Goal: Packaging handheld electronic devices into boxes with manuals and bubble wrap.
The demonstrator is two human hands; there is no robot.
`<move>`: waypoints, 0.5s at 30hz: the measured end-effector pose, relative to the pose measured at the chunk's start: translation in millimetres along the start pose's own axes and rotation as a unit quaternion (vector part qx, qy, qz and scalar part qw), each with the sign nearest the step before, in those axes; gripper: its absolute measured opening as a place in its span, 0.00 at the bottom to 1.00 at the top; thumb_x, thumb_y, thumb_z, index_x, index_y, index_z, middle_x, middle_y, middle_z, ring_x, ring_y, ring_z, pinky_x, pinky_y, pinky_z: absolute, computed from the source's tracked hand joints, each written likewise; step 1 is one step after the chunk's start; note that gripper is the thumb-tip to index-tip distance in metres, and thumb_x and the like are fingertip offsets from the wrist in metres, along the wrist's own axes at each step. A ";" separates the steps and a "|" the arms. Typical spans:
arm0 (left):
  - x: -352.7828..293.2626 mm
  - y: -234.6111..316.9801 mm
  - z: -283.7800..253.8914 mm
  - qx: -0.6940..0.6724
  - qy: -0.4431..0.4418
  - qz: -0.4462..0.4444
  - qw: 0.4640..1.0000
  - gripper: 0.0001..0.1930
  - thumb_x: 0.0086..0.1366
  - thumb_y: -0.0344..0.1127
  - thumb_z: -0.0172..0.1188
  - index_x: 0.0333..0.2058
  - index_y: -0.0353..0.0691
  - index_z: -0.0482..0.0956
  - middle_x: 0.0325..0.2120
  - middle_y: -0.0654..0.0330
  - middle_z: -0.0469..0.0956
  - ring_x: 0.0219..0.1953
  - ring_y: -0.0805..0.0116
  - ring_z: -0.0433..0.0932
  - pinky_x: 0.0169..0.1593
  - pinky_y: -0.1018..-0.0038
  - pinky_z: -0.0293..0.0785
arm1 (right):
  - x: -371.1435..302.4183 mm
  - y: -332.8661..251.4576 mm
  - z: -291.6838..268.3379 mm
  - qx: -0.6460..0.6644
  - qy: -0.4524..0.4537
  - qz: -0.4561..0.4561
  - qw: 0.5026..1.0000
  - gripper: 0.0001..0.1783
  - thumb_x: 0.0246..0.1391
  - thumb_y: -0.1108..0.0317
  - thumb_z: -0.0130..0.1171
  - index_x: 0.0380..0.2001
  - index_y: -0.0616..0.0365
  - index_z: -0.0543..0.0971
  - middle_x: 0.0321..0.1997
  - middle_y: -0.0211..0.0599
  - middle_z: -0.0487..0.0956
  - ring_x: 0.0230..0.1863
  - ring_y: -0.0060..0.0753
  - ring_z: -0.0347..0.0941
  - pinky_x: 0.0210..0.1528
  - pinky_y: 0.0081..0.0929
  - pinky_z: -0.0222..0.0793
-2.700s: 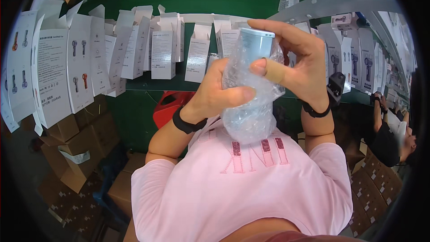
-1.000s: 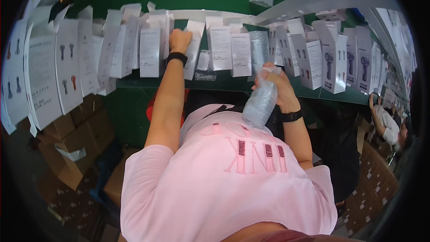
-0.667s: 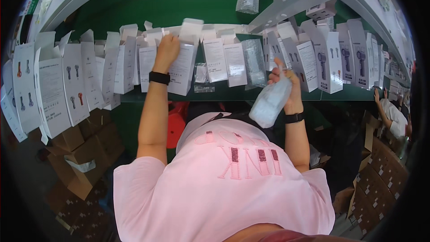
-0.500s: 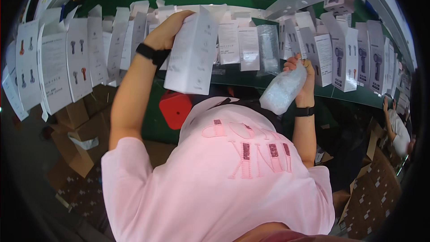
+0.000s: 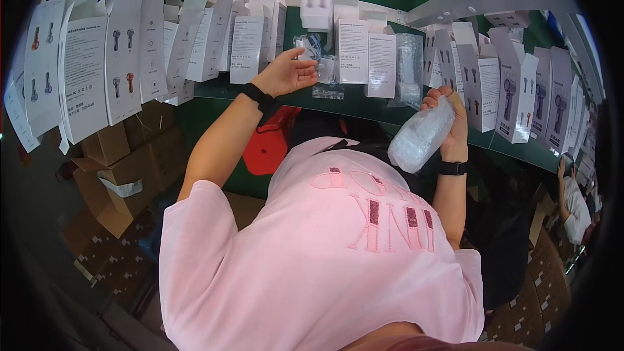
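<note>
Several white boxes (image 5: 250, 42) along a green table (image 5: 354, 106), brown cartons (image 5: 166, 156) below

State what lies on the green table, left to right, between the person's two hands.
In the head view: small clear packets, two white boxes, then a bubble-wrapped package.

There are 2 bare hands, left hand (image 5: 286, 73) and right hand (image 5: 458, 131), and 2 black wristbands (image 5: 453, 168), 1 on each wrist. Bubble-wrapped bundles (image 5: 422, 133) are 3: 1 in the right hand, 1 among the white boxes (image 5: 381, 62), 1 farther back. Of these boxes, I count at least 7 at left, 2 in the middle, at least 6 at right and 1 behind. There are 1 red stool (image 5: 273, 142) and at least 2 brown cartons (image 5: 136, 159). The small clear packets (image 5: 326, 68) overlap, so I cannot count them.
</note>
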State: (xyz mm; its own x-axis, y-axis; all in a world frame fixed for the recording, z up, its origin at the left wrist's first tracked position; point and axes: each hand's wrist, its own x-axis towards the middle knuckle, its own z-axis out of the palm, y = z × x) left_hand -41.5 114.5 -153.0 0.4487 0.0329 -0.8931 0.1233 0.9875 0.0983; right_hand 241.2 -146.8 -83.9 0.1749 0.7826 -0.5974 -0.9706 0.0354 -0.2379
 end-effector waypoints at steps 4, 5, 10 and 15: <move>-14.9 4.8 37.2 0.424 0.144 0.343 0.826 0.17 0.66 0.47 0.56 0.40 0.38 0.77 0.24 0.61 0.76 0.26 0.67 0.77 0.32 0.69 0.78 | 4.3 2.6 8.4 -0.012 -0.010 0.017 1.000 0.06 0.57 0.66 0.57 0.33 0.53 0.72 0.34 0.34 0.70 0.34 0.31 0.69 0.44 0.38 0.74; -13.8 12.0 45.2 0.516 0.194 0.446 0.706 0.15 0.62 0.42 0.61 0.43 0.40 0.76 0.28 0.56 0.77 0.31 0.61 0.78 0.36 0.65 0.76 | 5.4 4.6 11.8 -0.016 -0.012 0.019 1.000 0.06 0.57 0.65 0.58 0.33 0.53 0.72 0.33 0.34 0.71 0.34 0.31 0.69 0.43 0.37 0.75; 9.2 64.8 127.8 0.599 0.305 0.588 0.451 0.29 0.54 0.38 0.67 0.55 0.41 0.69 0.45 0.47 0.75 0.50 0.47 0.70 0.50 0.58 0.69 | 20.0 9.6 24.1 -0.058 0.005 0.018 0.998 0.10 0.55 0.64 0.59 0.36 0.56 0.71 0.31 0.33 0.71 0.30 0.31 0.70 0.39 0.36 0.76; 90.3 130.3 221.2 0.643 0.169 0.385 0.640 0.49 0.44 0.56 0.73 0.57 0.32 0.61 0.51 0.40 0.71 0.59 0.44 0.65 0.58 0.56 0.66 | 17.0 14.8 56.7 -0.122 0.008 -0.010 0.992 0.18 0.52 0.61 0.61 0.42 0.58 0.71 0.29 0.31 0.71 0.28 0.30 0.70 0.35 0.34 0.75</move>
State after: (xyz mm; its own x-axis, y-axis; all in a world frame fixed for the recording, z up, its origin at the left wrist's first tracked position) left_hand 210.9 212.0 -123.8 0.6241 0.6797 -0.3853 0.7057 -0.2786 0.6514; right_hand 220.5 -97.8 -54.1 0.1987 0.7733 -0.6021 -0.8979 -0.1025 -0.4280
